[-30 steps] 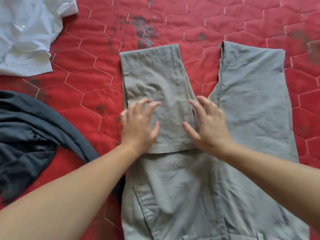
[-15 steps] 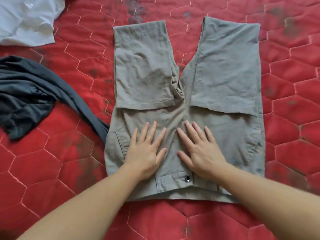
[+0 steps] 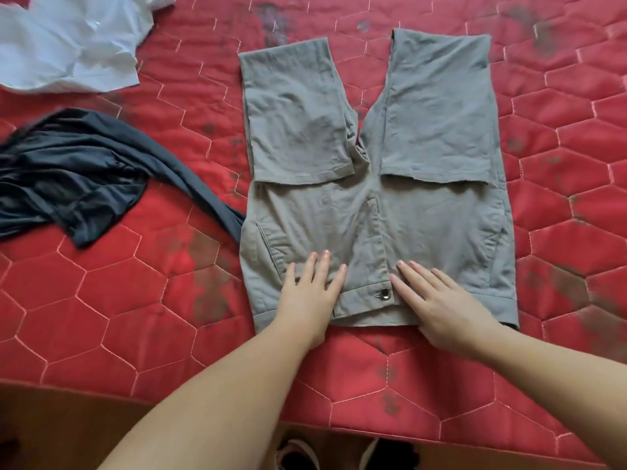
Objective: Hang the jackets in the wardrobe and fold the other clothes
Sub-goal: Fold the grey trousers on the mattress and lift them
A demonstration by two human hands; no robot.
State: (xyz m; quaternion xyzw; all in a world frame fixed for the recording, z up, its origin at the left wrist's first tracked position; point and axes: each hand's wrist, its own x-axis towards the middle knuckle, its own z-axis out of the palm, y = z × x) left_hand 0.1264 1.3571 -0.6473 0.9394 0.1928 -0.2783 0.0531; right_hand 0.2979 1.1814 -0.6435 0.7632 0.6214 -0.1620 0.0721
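Observation:
Grey trousers [image 3: 380, 212] lie flat on the red quilted mattress [image 3: 135, 300], waistband toward me, both legs folded back onto the upper part. My left hand [image 3: 310, 293] rests flat on the waistband left of the metal button [image 3: 385, 293], fingers straight. To the right of the button, my right hand [image 3: 441, 300] presses flat on the waistband with fingers spread. A dark grey garment [image 3: 68, 174] lies crumpled to the left, one strip of it reaching under the trousers' left edge. A white shirt [image 3: 68, 39] is bunched at the top left.
The mattress's near edge [image 3: 305, 418] runs across the bottom of the view, with brown floor and a pair of shoes [image 3: 342, 452] below it. Bare red quilt lies to the right of the trousers and between them and the dark garment.
Both hands slid from the folded left leg down the trousers to the waistband. The right leg now lies folded back too. The view has pulled back, showing the mattress edge.

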